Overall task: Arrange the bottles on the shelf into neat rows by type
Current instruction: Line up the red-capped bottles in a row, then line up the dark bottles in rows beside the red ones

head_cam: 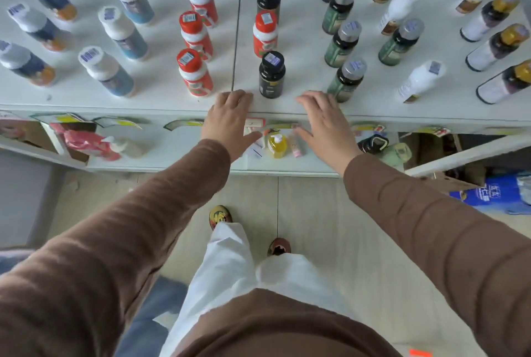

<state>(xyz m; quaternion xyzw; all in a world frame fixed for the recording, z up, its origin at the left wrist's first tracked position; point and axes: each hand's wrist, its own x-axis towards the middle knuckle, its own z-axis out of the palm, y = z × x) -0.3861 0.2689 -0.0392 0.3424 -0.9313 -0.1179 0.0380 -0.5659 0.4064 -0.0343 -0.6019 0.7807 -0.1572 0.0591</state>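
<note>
Hovering left hand (pixel 228 119) and right hand (pixel 326 121), fingers spread, holding nothing, either side of black front bottle (pixel 271 74) | red-capped bottle (pixel 265 34) misplaced just behind it | risk: reaching over could topple black front bottle

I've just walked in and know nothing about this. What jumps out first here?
Rows of upright bottles cover the white shelf, sorted by colour. One red-capped bottle stands out, sitting in the row of black bottles just right of the shelf seam. Nearer the camera, the left hand and right hand reach out empty over the shelf's front edge.
</note>
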